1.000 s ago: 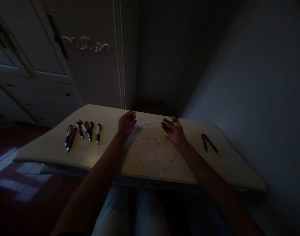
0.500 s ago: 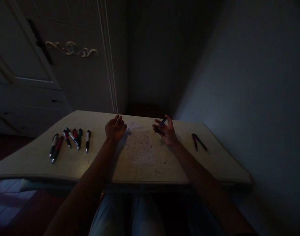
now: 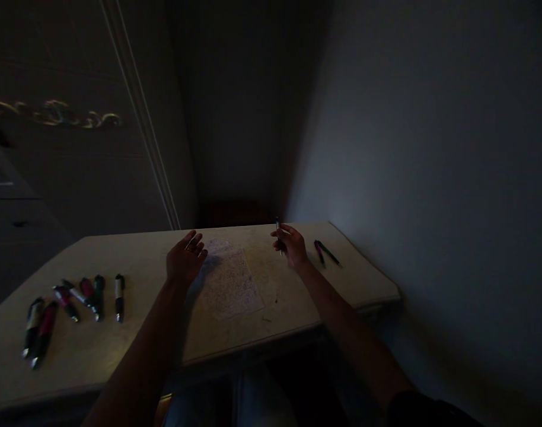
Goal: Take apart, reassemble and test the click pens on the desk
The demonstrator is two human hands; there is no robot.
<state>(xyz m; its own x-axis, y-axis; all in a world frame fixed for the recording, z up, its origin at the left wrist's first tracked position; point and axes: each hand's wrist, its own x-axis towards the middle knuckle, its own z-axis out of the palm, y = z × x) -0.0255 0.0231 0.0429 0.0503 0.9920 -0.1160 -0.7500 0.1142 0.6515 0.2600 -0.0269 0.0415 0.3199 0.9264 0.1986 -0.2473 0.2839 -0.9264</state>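
Observation:
My right hand [image 3: 291, 244] is closed round a slim pen [image 3: 278, 225], held nearly upright above the table, right of the paper. My left hand [image 3: 185, 259] hovers at the left edge of the paper, palm turned inward and fingers loosely bent; nothing shows in it. Between the hands lies a sheet of paper [image 3: 233, 284] covered in dense scribbles. To the right of my right hand, a pink-and-black pen [image 3: 319, 253] and a dark green pen [image 3: 330, 254] lie with their top ends close together.
Several thick pens lie on the left of the pale table [image 3: 150, 323], among them a white-and-black pen [image 3: 119, 296] and a green pen [image 3: 99, 296]. Small bits lie near the front edge. A wall [image 3: 408, 148] rises on the right; a cabinet [image 3: 75, 172] stands at the left.
My view has swung right, so the table things appear further left. The pen in my right hand has gone from slanted to nearly upright. My left hand's fingers have straightened somewhat.

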